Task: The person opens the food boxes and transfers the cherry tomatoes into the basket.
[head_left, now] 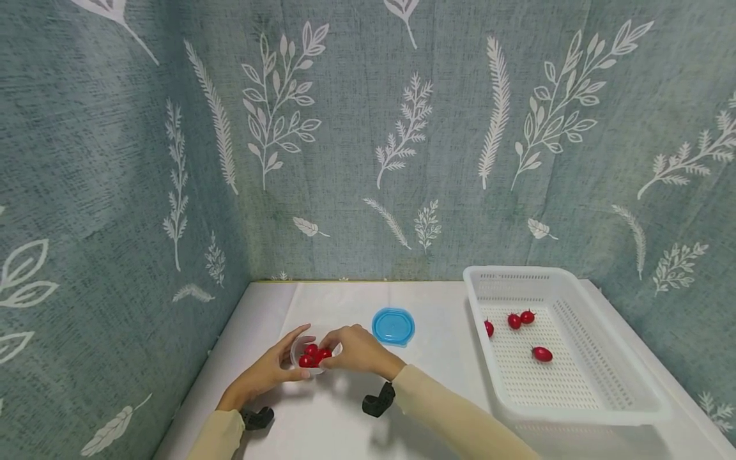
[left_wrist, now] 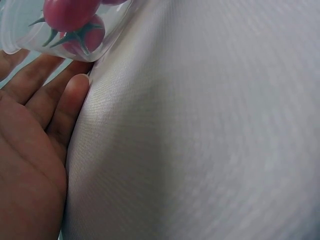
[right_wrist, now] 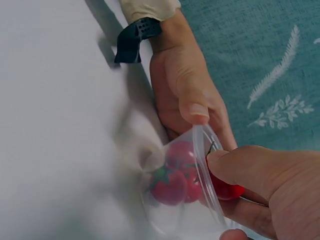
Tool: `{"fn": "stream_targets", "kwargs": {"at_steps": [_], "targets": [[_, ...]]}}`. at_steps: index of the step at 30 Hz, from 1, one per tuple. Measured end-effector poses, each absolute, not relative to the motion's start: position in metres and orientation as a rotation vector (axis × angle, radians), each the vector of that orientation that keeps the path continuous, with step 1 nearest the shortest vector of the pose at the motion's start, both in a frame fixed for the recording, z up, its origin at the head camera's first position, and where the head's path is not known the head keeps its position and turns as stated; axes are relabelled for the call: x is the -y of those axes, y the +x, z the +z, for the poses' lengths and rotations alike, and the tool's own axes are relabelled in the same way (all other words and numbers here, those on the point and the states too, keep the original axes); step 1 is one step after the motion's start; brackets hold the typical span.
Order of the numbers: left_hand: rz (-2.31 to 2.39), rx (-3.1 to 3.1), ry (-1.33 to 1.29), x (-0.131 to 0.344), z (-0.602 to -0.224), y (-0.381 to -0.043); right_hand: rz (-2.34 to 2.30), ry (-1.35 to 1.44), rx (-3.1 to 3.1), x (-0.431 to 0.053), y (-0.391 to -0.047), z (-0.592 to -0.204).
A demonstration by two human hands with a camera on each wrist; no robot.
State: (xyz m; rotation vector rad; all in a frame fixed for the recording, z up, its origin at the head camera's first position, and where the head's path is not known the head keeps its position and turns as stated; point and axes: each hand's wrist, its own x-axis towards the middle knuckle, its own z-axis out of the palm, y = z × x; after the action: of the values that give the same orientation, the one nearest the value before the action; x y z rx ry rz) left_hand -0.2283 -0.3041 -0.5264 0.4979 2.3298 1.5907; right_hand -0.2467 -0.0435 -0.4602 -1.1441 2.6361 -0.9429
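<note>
A small clear plastic cup [right_wrist: 165,217] with several red cherry tomatoes [head_left: 306,360] inside stands on the white table. My left hand [head_left: 270,369] holds it from the left, thumb at the rim and fingers around the far side. In the left wrist view, green stems show on the tomatoes [left_wrist: 70,12] through the cup wall. My right hand [head_left: 361,350] reaches to the cup's mouth from the right. Between its thumb and fingers it pinches one cherry tomato [right_wrist: 229,191], right at the rim.
A blue lid [head_left: 393,326] lies on the table [head_left: 443,370] beyond my right hand. To the right stands a white perforated basket [head_left: 632,383] with several cherry tomatoes [head_left: 542,354] in it. Patterned teal cloth [head_left: 356,128] hangs behind the table and along its left side.
</note>
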Motion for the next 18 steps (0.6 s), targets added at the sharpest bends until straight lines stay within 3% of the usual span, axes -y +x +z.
{"fn": "stream_targets", "kwargs": {"at_steps": [18], "targets": [[1.577, -2.355, 0.488, 0.301, -0.526, -0.229, -1.047, -1.152, -2.636, 0.011, -0.253, -0.434]]}}
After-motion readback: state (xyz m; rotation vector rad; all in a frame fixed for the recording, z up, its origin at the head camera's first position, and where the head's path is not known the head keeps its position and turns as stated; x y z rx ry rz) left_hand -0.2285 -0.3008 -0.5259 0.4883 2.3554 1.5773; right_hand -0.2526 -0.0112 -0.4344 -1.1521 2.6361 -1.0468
